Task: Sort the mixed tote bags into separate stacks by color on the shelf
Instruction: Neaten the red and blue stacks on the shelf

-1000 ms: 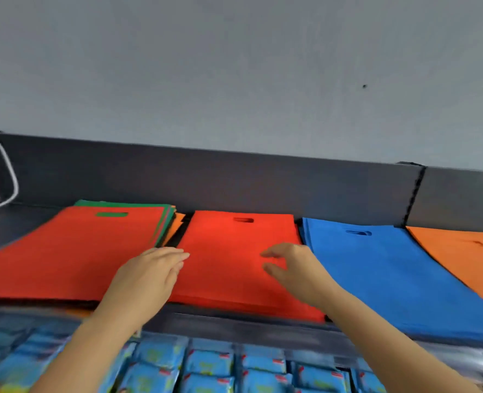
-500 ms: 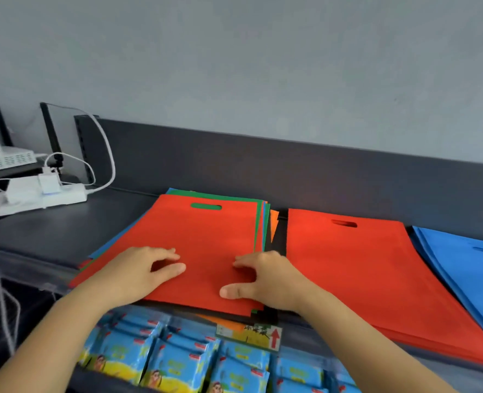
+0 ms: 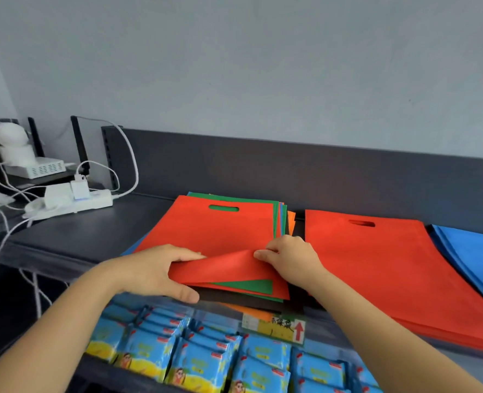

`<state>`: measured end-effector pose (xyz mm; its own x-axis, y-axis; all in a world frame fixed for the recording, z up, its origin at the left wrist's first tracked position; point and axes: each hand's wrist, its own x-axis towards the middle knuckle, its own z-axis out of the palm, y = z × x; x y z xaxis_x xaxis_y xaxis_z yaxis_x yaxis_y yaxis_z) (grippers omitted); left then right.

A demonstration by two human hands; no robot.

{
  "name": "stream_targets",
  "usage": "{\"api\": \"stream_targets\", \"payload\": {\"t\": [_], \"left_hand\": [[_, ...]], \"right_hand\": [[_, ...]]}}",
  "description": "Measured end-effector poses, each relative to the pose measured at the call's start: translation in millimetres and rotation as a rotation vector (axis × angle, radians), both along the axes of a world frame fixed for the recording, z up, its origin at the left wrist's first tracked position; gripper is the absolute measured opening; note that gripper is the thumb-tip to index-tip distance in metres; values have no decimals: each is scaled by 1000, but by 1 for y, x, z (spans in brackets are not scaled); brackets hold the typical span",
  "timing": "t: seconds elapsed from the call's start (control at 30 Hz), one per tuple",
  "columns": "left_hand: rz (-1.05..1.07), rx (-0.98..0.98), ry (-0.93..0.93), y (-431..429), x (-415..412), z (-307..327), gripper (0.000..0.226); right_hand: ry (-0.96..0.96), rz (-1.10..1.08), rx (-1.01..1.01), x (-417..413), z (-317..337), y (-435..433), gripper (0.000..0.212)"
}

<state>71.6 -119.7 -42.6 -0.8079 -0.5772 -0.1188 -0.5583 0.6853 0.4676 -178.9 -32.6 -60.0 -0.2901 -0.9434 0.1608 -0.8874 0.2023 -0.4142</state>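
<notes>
At the far left of the shelf [image 3: 93, 234] sits a white power strip [image 3: 73, 204] with its cables, well apart from my work. My left hand [image 3: 155, 275] grips the near edge of the top red bag [image 3: 214, 231], fingers [image 3: 183, 255] curled over it and thumb beneath, so that edge is raised off the mixed stack [image 3: 279, 219]. My right hand [image 3: 288, 258] pinches the same bag further right, fingers curled round the fold. Under the lifted flap I see a green bag [image 3: 246, 286], then more red. An orange bag [image 3: 291, 222] peeks out at the stack's far right. Just beside that lies the red stack [image 3: 376, 268], and past it the blue stack [image 3: 472, 256].

I judge the step to be peeling off this 1 red bag and carrying it to the red stack. To do it well I should check that I hold only 1 layer, since such thin fabric likely clings. Then I should lift with both hands evenly, slide the bag clear without dragging the green one, and lay it with its handle slot and edges matched to the pile.

The bags carry no print that I can see. Below the shelf, the blue packets [image 3: 206, 361] show a cartoon figure and small red tags, too small to read. The shelf-edge label [image 3: 274, 326] bears a red upward arrow and handwritten characters I cannot make out.
</notes>
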Motion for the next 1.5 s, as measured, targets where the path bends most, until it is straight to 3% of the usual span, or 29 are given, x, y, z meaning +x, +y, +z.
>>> {"api": "stream_targets", "payload": {"t": [0.1, 0.23, 0.3, 0.37, 0.43, 0.5, 0.6, 0.77, 0.9, 1.03, 1.13, 1.2, 1.37, 1.5], "left_hand": [[6, -37, 97, -1, 0, -3, 68], [61, -196, 91, 3, -2, -7, 88], [82, -222, 93, 10, -7, -8, 68], [102, -242, 95, 19, -13, -7, 50], [115, -272, 159, 29, -23, -6, 65], [105, -330, 218, 42, -38, -3, 60], [53, -416, 300, 66, -77, 5, 31], [-8, -542, 274, 106, -159, 7, 36], [-179, -598, 178, 139, -216, -10, 43], [-262, -452, 12, 154, -243, -38, 59], [-269, -453, 0, 157, -246, -43, 66], [-274, -476, 24, 158, -243, -42, 65], [-138, -722, 420, 150, -193, -23, 50], [140, -718, 367, 118, -115, -6, 54]], "right_hand": [[-63, -1, 4, -2, 9, -3, 51], [-221, -86, -90, -11, 26, 4, 36], [-499, -107, -80, -12, 28, 12, 33], [-827, -109, -11, -9, 27, 22, 46], [-955, -117, -56, -14, 24, 30, 52], [-995, -138, -185, -25, 29, 40, 49], [-901, -154, -350, -58, 44, 58, 48], [-539, -293, -395, -125, 57, 111, 42], [-295, -423, -296, -159, 33, 159, 44], [-134, -431, -38, -177, 7, 191, 39], [-41, -439, 154, -181, -2, 192, 31], [66, -450, 178, -173, 2, 186, 30], [158, -173, -72, -121, 19, 147, 32], [74, 115, -153, -57, 26, 107, 32]]}}
